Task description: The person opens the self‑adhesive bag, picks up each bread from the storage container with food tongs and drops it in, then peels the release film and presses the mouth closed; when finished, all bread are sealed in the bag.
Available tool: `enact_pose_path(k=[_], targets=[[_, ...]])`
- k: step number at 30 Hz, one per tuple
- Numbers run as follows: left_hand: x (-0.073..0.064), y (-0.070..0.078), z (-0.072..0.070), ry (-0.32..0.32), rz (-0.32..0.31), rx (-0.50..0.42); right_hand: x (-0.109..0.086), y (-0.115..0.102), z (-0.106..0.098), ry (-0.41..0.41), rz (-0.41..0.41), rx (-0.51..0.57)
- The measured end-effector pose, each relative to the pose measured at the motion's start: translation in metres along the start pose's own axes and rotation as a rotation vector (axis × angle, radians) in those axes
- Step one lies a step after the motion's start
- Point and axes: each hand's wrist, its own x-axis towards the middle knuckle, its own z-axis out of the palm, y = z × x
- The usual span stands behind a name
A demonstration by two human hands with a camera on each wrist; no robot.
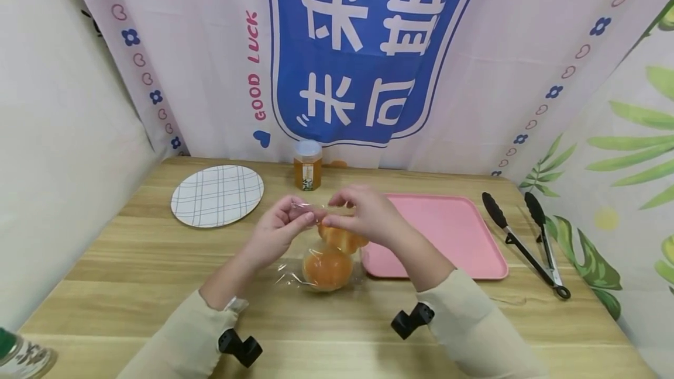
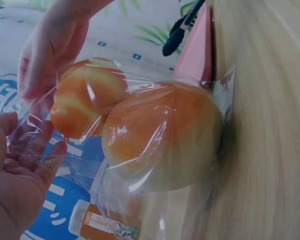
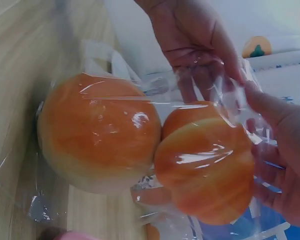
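Observation:
A clear plastic bag lies on the table with two breads in it. Nearer me is a round, orange-brown bun; behind it sits a ridged bread roll, partly hidden by my right hand in the head view. At the bag's far end, my left hand pinches the film between thumb and fingers. My right hand grips the same end from the other side, thumb close to the left thumb. In the right wrist view, shiny film stretches between both hands beside the roll.
A pink tray stands to the right, with black-tipped tongs beyond it. At the back are a checked plate and a honey-coloured jar. A green-capped shaker is at the near left corner.

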Motion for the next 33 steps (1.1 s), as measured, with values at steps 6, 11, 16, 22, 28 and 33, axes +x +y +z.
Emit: enact_pose_path(k=[6,11,16,22,28,33], targets=[[-0.004,-0.004,-0.007,-0.001,0.02,-0.031,-0.005,0.012,0.001,0.0,0.047,0.003],[-0.006,-0.006,-0.012,0.012,-0.007,-0.04,-0.016,0.034,-0.004,0.013,0.101,0.106],[-0.007,-0.009,-0.016,0.026,-0.004,-0.083,-0.025,0.055,-0.005,0.025,0.165,0.232],[-0.007,-0.014,-0.023,0.065,-0.02,-0.14,-0.027,0.068,0.005,0.05,0.196,0.496],[-0.005,-0.017,-0.031,0.077,-0.07,-0.2,-0.017,0.068,0.019,0.113,0.277,0.696],[0.003,-0.014,-0.04,0.121,-0.142,-0.217,0.003,0.067,0.033,0.154,0.358,0.784]])
